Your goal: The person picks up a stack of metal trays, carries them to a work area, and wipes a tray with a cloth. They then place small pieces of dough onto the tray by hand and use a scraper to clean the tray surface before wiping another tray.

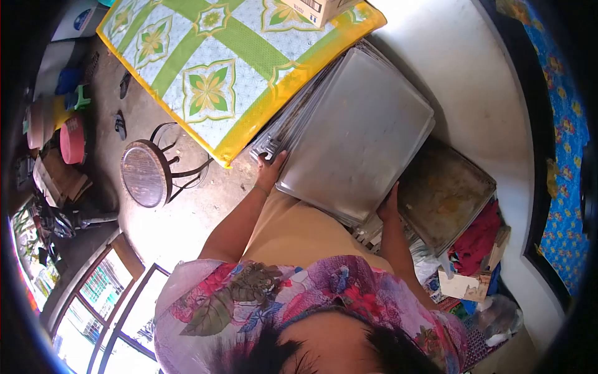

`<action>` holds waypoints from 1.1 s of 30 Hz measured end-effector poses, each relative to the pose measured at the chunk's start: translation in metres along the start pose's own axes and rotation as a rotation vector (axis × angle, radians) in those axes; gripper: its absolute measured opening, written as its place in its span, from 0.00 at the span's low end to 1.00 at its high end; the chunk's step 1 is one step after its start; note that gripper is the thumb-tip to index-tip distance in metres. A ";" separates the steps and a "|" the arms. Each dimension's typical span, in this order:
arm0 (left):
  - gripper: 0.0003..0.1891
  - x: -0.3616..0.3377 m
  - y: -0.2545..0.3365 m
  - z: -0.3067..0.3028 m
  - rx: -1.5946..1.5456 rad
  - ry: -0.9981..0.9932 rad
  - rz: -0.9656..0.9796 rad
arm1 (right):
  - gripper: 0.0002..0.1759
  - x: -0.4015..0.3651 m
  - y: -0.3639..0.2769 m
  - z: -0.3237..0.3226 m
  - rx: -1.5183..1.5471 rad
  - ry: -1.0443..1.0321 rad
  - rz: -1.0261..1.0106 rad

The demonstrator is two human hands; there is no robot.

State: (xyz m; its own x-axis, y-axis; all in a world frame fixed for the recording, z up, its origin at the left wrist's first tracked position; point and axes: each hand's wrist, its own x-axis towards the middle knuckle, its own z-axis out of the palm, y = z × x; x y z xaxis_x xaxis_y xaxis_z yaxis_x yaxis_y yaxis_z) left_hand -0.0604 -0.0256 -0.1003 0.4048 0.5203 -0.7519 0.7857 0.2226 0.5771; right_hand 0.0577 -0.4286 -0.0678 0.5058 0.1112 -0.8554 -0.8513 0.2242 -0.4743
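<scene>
Stacked metal trays, left hand gripping, right hand touching, closure unclear, stained tray at three o'clock, cloth-covered table at eleven, round stool at nine

Two hands, one stack of metal trays
One round stool, one cardboard box, one surface, two sandals.

Your right hand is partly hidden by the tray stack; so is the darker tray. Top edge cuts off your carton and tablecloth.
</scene>
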 end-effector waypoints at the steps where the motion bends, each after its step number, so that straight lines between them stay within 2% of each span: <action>1: 0.65 0.001 0.001 -0.002 0.062 -0.020 0.025 | 0.48 -0.004 -0.001 0.017 0.109 -0.012 0.005; 3: 0.66 -0.003 0.015 -0.007 0.187 -0.060 0.082 | 0.48 0.005 0.003 0.019 0.086 -0.044 -0.072; 4: 0.67 -0.005 0.021 -0.010 0.257 -0.063 0.028 | 0.48 0.007 0.006 0.019 0.075 -0.057 -0.110; 7: 0.66 -0.002 0.011 -0.012 0.285 -0.201 0.215 | 0.48 -0.009 -0.005 0.032 0.190 -0.085 -0.103; 10: 0.59 -0.019 0.037 -0.025 0.403 -0.294 0.275 | 0.43 -0.019 -0.005 0.049 -0.044 0.006 -0.151; 13: 0.53 -0.037 0.050 -0.031 0.325 -0.368 0.249 | 0.45 -0.014 -0.002 0.034 0.000 -0.083 -0.028; 16: 0.51 -0.035 0.006 -0.023 0.222 -0.409 0.147 | 0.49 -0.003 0.006 0.012 -0.032 -0.154 -0.063; 19: 0.48 -0.070 -0.016 -0.025 0.194 -0.423 0.125 | 0.52 -0.003 0.014 -0.008 -0.093 -0.063 -0.054; 21: 0.48 -0.106 -0.011 -0.034 0.228 -0.552 0.008 | 0.53 -0.017 0.022 -0.020 -0.111 -0.050 0.038; 23: 0.46 -0.130 -0.033 -0.037 0.243 -0.482 -0.005 | 0.54 -0.036 0.031 -0.030 -0.132 -0.057 0.096; 25: 0.43 -0.103 -0.113 -0.040 0.220 -0.542 0.003 | 0.54 -0.059 0.045 -0.032 -0.158 -0.089 0.116; 27: 0.51 -0.111 -0.139 -0.046 0.221 -0.548 -0.021 | 0.54 -0.065 0.068 -0.042 -0.289 0.006 0.027; 28: 0.50 -0.093 -0.179 -0.050 0.213 -0.545 -0.024 | 0.54 -0.065 0.076 -0.046 -0.351 0.055 -0.013; 31: 0.36 -0.109 -0.156 -0.060 0.235 -0.626 0.025 | 0.50 -0.078 0.088 -0.047 -0.213 -0.046 0.087; 33: 0.37 -0.101 -0.157 -0.065 0.279 -0.655 0.003 | 0.52 -0.082 0.083 -0.052 -0.241 -0.140 0.164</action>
State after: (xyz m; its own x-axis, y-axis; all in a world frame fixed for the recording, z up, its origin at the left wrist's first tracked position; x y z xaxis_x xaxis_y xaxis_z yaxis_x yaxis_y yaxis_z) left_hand -0.2547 -0.0590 -0.0942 0.5362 -0.1010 -0.8380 0.8392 -0.0430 0.5421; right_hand -0.0617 -0.4692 -0.0483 0.3589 0.2630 -0.8956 -0.9231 -0.0419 -0.3822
